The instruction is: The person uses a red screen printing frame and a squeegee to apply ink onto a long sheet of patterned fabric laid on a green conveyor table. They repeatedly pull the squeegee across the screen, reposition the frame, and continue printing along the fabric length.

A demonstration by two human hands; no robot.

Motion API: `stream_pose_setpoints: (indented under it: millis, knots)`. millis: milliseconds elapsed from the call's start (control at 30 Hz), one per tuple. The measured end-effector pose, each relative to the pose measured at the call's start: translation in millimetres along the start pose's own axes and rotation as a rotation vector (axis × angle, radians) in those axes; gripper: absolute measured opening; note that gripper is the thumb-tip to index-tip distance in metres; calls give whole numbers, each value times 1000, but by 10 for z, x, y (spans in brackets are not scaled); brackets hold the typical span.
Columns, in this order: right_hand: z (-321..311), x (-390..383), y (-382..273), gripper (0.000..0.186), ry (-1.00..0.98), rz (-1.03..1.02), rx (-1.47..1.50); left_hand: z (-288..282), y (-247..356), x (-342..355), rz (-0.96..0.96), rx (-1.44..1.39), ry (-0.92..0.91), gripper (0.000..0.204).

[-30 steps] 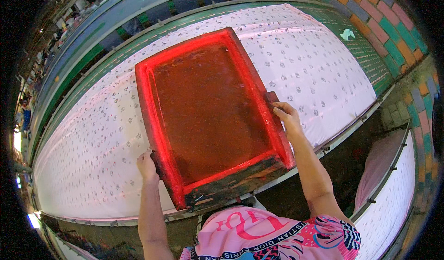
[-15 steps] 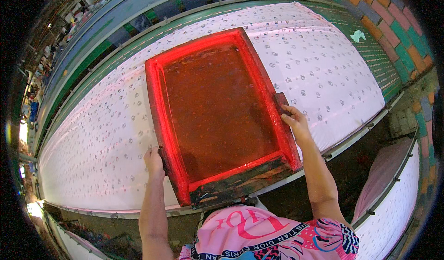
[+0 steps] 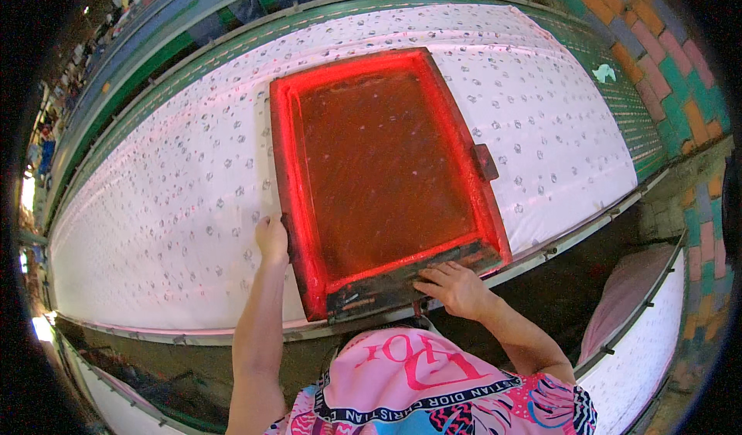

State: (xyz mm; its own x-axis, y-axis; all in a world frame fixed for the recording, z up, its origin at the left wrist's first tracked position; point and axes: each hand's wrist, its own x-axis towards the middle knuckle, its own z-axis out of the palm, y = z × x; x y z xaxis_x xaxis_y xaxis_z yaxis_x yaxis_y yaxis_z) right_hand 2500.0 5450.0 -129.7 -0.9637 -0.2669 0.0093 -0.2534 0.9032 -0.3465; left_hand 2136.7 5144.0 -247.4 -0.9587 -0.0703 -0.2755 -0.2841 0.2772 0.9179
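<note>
Head view: a red-rimmed screen frame (image 3: 386, 176) with a reddish-brown middle is over patterned white cloth (image 3: 166, 211); whether it touches the cloth cannot be told.
Left hand (image 3: 272, 240): its grip is closed on the frame's left side.
Right hand (image 3: 461, 290): its fingers lie on the frame's dark near wall (image 3: 367, 300); cannot tell whether this grip clasps it.
Right handle (image 3: 485, 162): a dark block, apart from both hands.
Tabletop (image 3: 648, 145): green, carrying a pale scrap (image 3: 604, 73) beyond the cloth.

Top (image 3: 444, 358): pink, large reddish-pink lettering | Band (image 3: 464, 396): black, white print | Right sleeve (image 3: 541, 396): short, pink, black-and-white zigzags, blue patches
</note>
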Motion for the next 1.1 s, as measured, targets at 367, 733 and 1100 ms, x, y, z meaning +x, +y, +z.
stream_pose_setpoints:
  millis: [367, 733, 1100]
  knots:
    - [-145, 733, -157, 44, -181, 244, -67, 43, 145, -149, 232, 219, 88, 50]
    - [257, 405, -530, 55, 61, 198, -158, 45, 261, -286, 285, 226, 120, 50]
    - [342, 1379, 289, 57, 202, 160, -309, 41, 216, -254, 300, 156, 82, 50]
